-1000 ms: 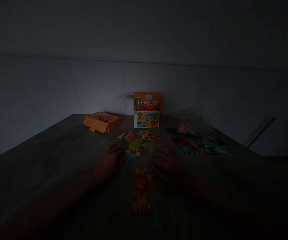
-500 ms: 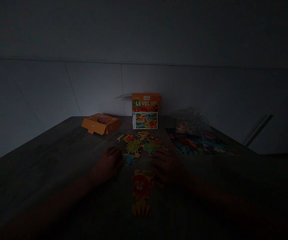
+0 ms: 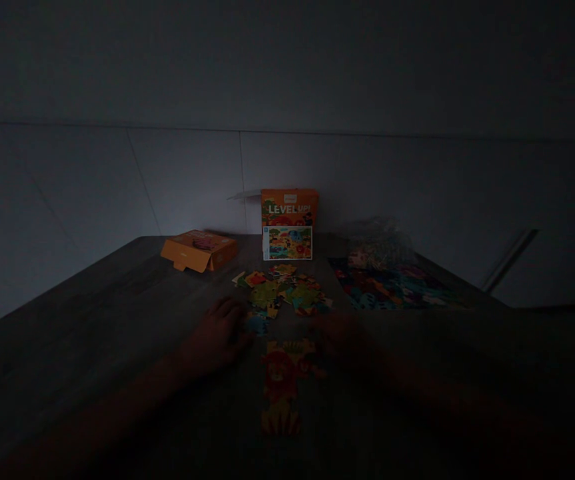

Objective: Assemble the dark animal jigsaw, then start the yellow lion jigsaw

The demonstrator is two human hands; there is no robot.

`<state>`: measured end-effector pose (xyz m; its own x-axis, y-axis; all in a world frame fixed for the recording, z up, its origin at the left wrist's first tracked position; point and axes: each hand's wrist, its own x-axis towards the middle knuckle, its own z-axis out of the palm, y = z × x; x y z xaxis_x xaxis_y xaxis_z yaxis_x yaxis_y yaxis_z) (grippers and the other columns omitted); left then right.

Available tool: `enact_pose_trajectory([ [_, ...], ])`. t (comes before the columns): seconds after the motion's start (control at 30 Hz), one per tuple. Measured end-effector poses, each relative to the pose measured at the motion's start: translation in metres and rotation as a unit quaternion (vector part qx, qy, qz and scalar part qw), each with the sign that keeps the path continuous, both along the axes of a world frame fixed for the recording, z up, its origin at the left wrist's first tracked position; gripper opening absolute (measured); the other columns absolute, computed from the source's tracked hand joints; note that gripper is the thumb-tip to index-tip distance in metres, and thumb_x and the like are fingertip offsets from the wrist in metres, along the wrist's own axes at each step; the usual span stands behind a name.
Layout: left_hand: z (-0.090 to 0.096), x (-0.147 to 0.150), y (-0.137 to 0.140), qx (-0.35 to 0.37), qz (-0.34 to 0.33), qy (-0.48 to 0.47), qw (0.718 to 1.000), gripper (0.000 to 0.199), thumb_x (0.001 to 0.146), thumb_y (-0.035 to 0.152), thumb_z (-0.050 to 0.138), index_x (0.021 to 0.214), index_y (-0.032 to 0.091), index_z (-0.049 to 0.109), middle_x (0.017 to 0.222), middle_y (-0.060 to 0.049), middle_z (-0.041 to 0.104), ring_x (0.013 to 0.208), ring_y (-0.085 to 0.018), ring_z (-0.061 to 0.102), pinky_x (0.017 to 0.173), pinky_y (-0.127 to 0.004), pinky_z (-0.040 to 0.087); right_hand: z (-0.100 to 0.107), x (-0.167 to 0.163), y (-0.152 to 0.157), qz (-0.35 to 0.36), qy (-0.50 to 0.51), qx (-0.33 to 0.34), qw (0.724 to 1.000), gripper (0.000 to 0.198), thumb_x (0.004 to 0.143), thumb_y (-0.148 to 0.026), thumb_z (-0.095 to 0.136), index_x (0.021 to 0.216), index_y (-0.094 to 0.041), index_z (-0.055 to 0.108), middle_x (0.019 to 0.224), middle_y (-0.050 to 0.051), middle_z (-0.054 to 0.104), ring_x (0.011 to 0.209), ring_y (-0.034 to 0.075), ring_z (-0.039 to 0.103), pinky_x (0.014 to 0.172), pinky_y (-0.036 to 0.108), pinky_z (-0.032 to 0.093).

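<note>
My left hand (image 3: 220, 335) rests on the table left of a loose pile of jigsaw pieces (image 3: 270, 293), its fingers loosely bent and the thumb apart. Just beyond its fingertips lies a blue puzzle piece (image 3: 257, 325); nothing shows in the hand. On the pile's right, my right hand (image 3: 342, 333) is low over the table, dark and smeared, so its grip cannot be made out. Between the hands and nearer to me is a joined strip of puzzle pieces (image 3: 280, 377) with a red-maned lion, a smaller part sticking out at its right.
An orange "LEVEL UP!" box (image 3: 290, 207) stands at the back with a picture card (image 3: 290, 243) before it. An opened orange box (image 3: 200, 250) lies left. To the right are a dark colourful sheet (image 3: 392, 287) and a clear plastic bag (image 3: 380, 243). The light is very dim.
My right hand has drawn back a little from the joined strip, baring more of its upper right. My left hand stays nearly in place, its thumb now more visible. The view shifts slightly.
</note>
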<state>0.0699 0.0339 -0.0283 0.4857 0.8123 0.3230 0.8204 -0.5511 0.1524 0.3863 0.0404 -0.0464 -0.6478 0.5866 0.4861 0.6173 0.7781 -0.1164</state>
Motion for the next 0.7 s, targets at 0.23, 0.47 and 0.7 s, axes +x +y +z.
enact_pose_trajectory([
  [0.23,0.003,-0.001,0.002,-0.046,0.000,-0.027,0.999,0.031,0.088,0.036,0.062,0.112,0.016,0.062,0.126,-0.014,0.059,0.123,-0.030,0.053,0.106,-0.047,0.046,0.008,-0.002,-0.005,-0.014,-0.054,-0.086,0.995,0.011,0.091,-0.016,0.057,0.097,-0.014,0.067,0.096,0.010,0.071,0.082,0.021,0.069,0.072,0.027,0.056],
  [0.47,0.005,-0.004,-0.001,-0.108,0.051,-0.118,0.986,0.041,0.078,0.039,0.067,0.111,0.019,0.054,0.113,-0.010,0.065,0.100,-0.028,0.064,0.081,-0.039,0.056,0.004,0.001,-0.001,0.017,-0.033,-0.042,0.998,0.025,0.090,-0.010,0.054,0.112,-0.013,0.066,0.107,0.013,0.071,0.092,0.022,0.070,0.078,0.029,0.058],
  [0.7,0.008,0.020,-0.020,-0.127,0.024,-0.281,0.951,0.029,0.091,0.041,0.055,0.111,0.021,0.058,0.103,-0.004,0.067,0.095,-0.021,0.065,0.082,-0.033,0.052,0.023,-0.014,-0.017,0.121,0.039,0.130,0.983,0.033,0.103,-0.018,0.038,0.129,-0.012,0.057,0.096,0.011,0.070,0.082,0.019,0.069,0.067,0.028,0.057],
])
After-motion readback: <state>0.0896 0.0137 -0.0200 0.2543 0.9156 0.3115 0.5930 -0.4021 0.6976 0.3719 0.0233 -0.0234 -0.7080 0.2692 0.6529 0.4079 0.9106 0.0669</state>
